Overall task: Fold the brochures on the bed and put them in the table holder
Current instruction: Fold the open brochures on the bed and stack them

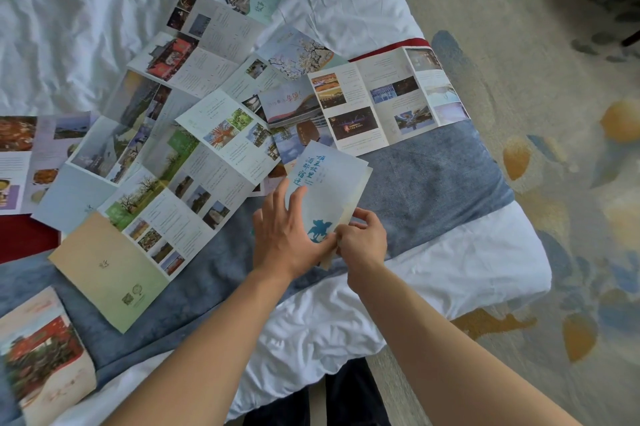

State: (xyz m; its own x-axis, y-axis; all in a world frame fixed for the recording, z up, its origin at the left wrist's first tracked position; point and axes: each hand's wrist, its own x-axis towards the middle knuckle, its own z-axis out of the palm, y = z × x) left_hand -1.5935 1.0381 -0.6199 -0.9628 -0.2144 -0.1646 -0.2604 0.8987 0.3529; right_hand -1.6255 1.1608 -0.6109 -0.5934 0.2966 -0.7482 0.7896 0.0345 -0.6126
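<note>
Hands meet on a folded brochure [327,197] at the bed's [467,259] 5 o'clock edge, left hand [289,235] pressing flat with fingers spread, right hand [362,240] pinching its lower corner, apparently to square the crease; unfolded brochures [194,148] fan toward 10 o'clock.

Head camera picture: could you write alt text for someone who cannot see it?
A person's left hand lies flat on a folded pale blue brochure while the right hand pinches its lower edge, over a blue bed runner. Many unfolded brochures overlap across the white bed. Patterned carpet lies to the right.
</note>
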